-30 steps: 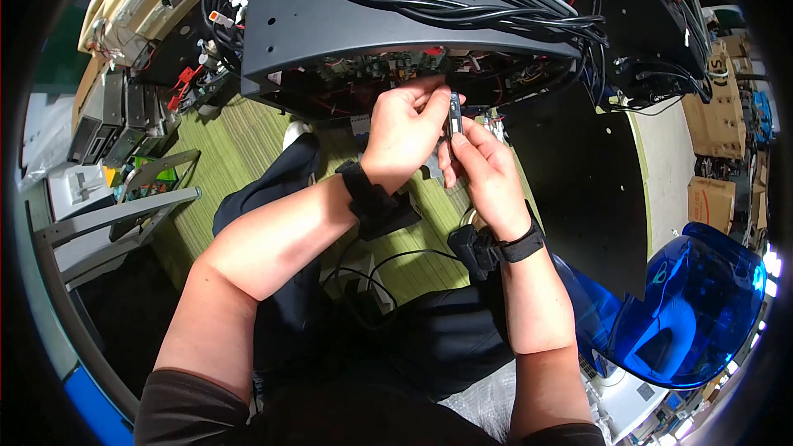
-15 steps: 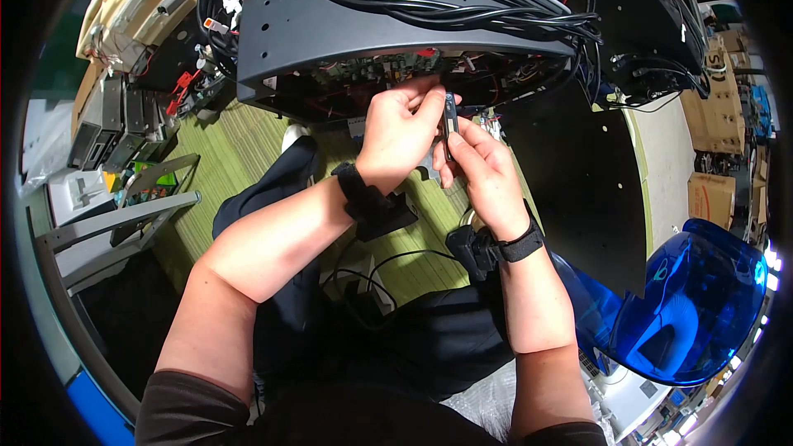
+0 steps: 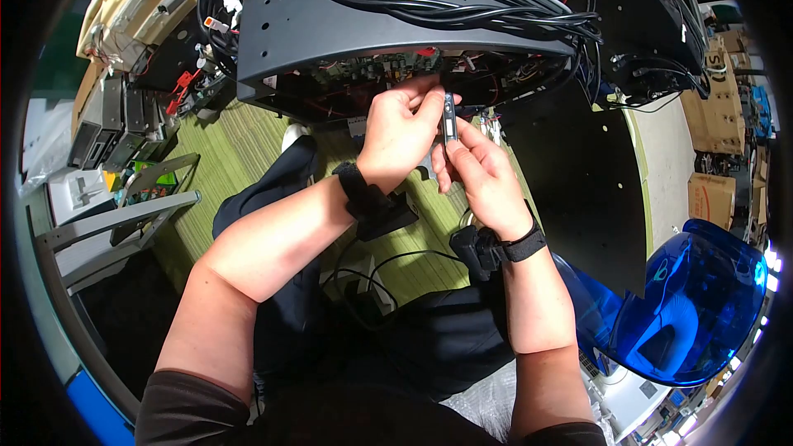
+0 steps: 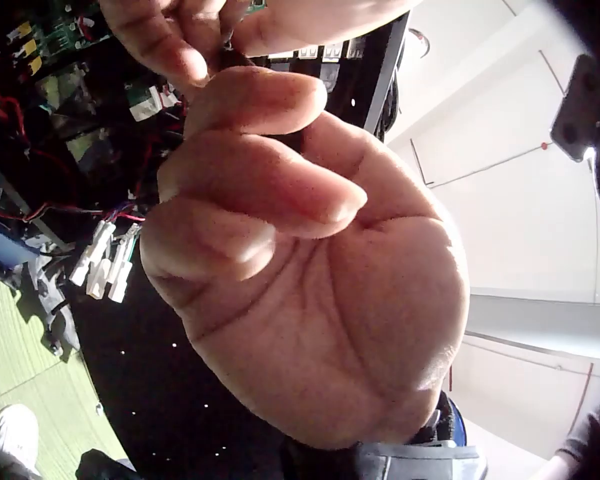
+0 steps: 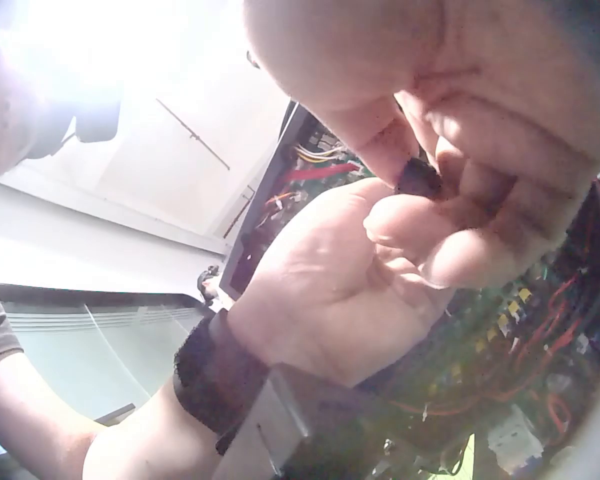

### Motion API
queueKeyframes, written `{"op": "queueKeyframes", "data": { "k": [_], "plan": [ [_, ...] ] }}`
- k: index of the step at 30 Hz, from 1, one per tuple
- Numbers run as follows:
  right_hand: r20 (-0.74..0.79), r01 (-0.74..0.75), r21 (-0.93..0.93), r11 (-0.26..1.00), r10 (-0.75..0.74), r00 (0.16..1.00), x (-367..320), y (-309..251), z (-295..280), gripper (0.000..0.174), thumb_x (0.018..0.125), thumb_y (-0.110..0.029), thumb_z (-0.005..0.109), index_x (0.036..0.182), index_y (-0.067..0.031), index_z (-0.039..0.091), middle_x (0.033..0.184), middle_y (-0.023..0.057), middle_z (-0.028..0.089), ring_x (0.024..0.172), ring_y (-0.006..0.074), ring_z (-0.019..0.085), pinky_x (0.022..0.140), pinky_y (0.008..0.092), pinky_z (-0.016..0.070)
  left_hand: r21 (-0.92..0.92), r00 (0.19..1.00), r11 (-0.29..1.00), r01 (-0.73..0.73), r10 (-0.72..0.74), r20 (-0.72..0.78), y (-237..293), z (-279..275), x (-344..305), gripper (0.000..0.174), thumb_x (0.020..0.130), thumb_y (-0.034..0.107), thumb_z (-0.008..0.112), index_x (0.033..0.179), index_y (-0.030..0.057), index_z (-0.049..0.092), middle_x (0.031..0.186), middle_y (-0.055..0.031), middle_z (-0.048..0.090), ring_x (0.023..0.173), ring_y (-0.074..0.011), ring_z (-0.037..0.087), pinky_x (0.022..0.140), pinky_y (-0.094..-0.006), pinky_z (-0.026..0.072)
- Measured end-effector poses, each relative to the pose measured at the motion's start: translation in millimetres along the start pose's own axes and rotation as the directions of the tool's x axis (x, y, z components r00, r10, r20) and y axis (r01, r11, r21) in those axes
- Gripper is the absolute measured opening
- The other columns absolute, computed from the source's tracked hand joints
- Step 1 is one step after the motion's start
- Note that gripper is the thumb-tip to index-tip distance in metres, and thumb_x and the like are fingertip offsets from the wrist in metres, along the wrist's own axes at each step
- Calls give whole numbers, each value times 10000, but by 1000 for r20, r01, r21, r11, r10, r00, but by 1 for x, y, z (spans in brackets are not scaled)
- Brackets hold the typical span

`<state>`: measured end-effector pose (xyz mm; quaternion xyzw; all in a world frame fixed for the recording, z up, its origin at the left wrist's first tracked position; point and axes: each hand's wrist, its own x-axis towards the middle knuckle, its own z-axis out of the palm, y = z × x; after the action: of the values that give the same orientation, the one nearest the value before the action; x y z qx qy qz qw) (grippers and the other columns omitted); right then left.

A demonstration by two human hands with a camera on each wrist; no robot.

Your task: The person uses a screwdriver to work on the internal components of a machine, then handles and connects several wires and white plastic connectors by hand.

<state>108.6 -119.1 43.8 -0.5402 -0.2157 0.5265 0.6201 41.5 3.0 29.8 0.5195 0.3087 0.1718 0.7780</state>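
Note:
A slim dark bar point(image 3: 450, 122) with a pale inset strip stands nearly lengthwise between the two hands in the head view. My right hand point(image 3: 489, 186) pinches its near end between thumb and fingers. At the far end, my left hand point(image 3: 403, 126) holds it with thumb and forefinger. In the left wrist view the left hand point(image 4: 310, 250) shows its palm, its other fingers curled inward, and it hides most of the bar. Only a small dark piece of the bar point(image 5: 417, 178) shows between the fingers in the right wrist view.
Just beyond the hands is a black metal housing point(image 3: 388, 21) with circuit boards point(image 3: 355, 66) inside and a thick cable bundle point(image 3: 413, 4) on top. A dark panel point(image 3: 578, 190) stands at the right, near a blue transparent chair point(image 3: 694, 314). Green carpet point(image 3: 248, 128) lies below.
The bar has turned slightly, its pale strip now facing up more plainly. The right thumb has shifted a little toward the bar's near end. The left hand keeps almost the same pose.

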Motion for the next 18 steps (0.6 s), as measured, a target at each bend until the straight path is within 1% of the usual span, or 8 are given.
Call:
{"op": "queueKeyframes", "data": {
  "k": [1, 2, 4, 5, 7, 11, 13, 18],
  "plan": [
    [5, -2, 6, 1000, 2, 1000, 0, 0, 0, 270, 963, -77, 354, 1197, 24, 445, 758, 16, 526, 597, 61, 469, 577, 202, 421, 29, 999, 999, -43, 44, -17, -3, 0, 1, 260, 937, 124, 471, 1097, -61, 559, 945, -138, 661, 544, -113, 599, 453, -247, 492],
    [6, -2, 6, 1000, 2, 1000, 0, 0, 0, 270, 963, -77, 354, 1197, 24, 445, 758, 16, 526, 597, 61, 469, 577, 202, 421, 29, 999, 999, -43, 44, -17, -4, -1, 2, 260, 937, 124, 471, 1097, -61, 559, 945, -138, 661, 544, -113, 599, 453, -247, 492],
    [7, 13, -36, 999, -13, 1000, -1, 0, 0, 276, 972, -125, 374, 1196, 21, 446, 773, 14, 533, 598, 63, 488, 604, 205, 435, 59, 997, 996, -68, 69, -19, -5, -1, 3, 258, 932, 118, 480, 1100, -59, 564, 964, -138, 666, 681, -109, 625, 572, -244, 512],
    [7, 13, -36, 999, -13, 1000, -1, 0, 0, 276, 972, -125, 374, 1196, 21, 446, 773, 14, 533, 598, 63, 488, 604, 205, 435, 59, 997, 996, -68, 69, -19, -4, -1, 3, 258, 932, 118, 480, 1100, -59, 564, 964, -138, 666, 681, -109, 625, 572, -244, 512],
    [2, 10, -44, 999, -9, 1000, -1, -1, 0, 278, 974, -125, 372, 1199, 21, 446, 770, 6, 527, 595, 59, 483, 600, 204, 435, 69, 999, 997, -39, 40, -18, -1, 0, 1, 259, 927, 109, 486, 1109, -56, 568, 975, -140, 667, 782, -108, 625, 670, -244, 505],
    [-2, -2, -60, 998, 2, 1000, -1, -2, 1, 296, 974, -121, 371, 1225, 22, 435, 772, 4, 523, 596, 57, 477, 601, 204, 433, 28, 999, 999, -43, 44, -22, -2, 0, 1, 269, 924, 105, 491, 1128, -55, 563, 972, -143, 667, 807, -116, 625, 700, -247, 503],
    [-6, 0, -58, 998, -1, 1000, -2, -2, 1, 313, 974, -116, 367, 1251, 21, 422, 779, 3, 521, 601, 56, 473, 605, 203, 433, 50, 998, 997, -53, 55, -31, -1, 1, 1, 229, 931, 118, 485, 1069, -38, 584, 964, -111, 669, 736, -87, 606, 658, -225, 499],
    [5, 19, -76, 997, -18, 1000, -2, 1, 1, 324, 976, -113, 357, 1270, 15, 406, 789, 5, 518, 615, 58, 475, 612, 204, 435, 28, 998, 998, -60, 60, -15, -7, -1, 2, 246, 934, 122, 485, 1103, -39, 562, 973, -113, 666, 774, -90, 606, 689, -227, 496]
  ]
}}
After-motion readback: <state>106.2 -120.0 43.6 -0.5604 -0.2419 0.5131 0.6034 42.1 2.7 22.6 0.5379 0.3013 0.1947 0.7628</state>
